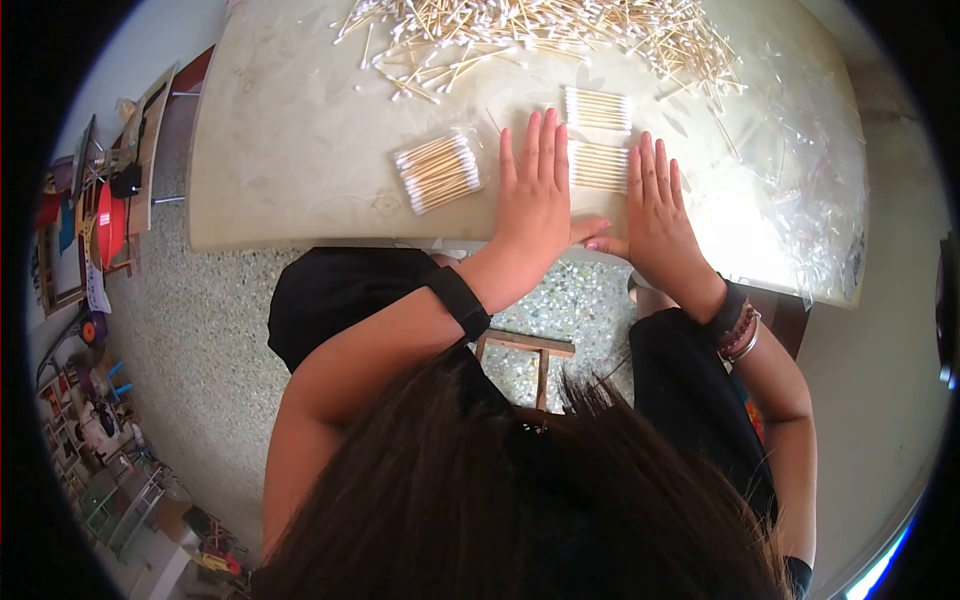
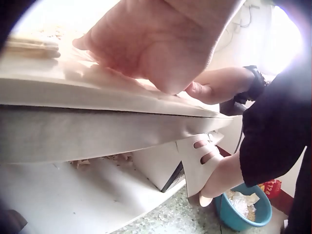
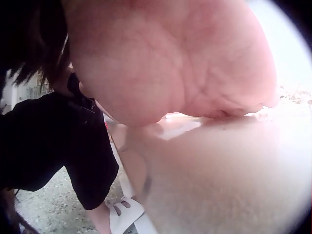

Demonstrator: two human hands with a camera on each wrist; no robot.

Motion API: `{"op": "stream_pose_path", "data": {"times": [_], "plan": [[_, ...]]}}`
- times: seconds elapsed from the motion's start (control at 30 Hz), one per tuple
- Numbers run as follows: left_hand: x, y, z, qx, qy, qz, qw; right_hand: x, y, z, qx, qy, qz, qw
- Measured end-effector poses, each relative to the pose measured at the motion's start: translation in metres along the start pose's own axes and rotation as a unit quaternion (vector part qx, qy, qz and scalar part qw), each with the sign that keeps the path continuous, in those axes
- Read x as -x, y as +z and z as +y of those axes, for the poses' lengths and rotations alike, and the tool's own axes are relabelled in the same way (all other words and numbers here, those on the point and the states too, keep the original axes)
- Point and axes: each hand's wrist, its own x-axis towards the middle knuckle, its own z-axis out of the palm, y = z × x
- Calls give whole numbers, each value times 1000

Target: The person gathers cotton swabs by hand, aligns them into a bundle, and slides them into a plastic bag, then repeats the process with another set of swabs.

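Side by side at the table's near edge, both hands lie with fingers straight and pointing away from the body. Between them is a flat row of cotton swabs. My left hand is along the row's left ends, and my right hand is at its right ends. The thumbs point toward each other below the row. Just beyond lies a second row of swabs. To the left of the left hand sits a fuller pack of swabs in clear film. In the wrist views, the left palm and right palm hide their fingers.
A large loose heap of cotton swabs spreads across the far side of the table. Clear plastic bags are piled on the right. Below the table, a blue bucket stands on the floor, near a foot in a white shoe.
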Motion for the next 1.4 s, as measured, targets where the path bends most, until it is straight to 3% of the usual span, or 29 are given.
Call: {"op": "stream_pose_path", "data": {"times": [0.1,0.2,0.3,0.37,0.4,0.47,0.57,0.87,1.4], "plan": [[0,-1,0,-9,-3,-21,1000,0,0,0,10,-4,2,1000],[-1,-4,-2,41,3,16,999,-4,-13,2,22,-2,-21,1000],[-2,-19,0,-33,2,-25,999,-10,-32,5,99,-6,-12,995],[-4,-24,0,-18,9,6,1000,-15,-41,7,22,-28,71,997],[-6,-24,-1,-17,10,6,1000,-17,-41,9,22,-27,71,997],[-12,-23,-4,-48,105,28,993,-22,-41,12,-89,-64,36,993],[-13,-13,-7,3,132,39,990,-25,-32,14,-140,-82,36,986],[-9,-19,-22,46,193,73,977,-28,-32,19,-172,-115,34,978],[-6,-11,-20,12,194,86,977,-30,-32,18,-158,-136,67,976]]}}
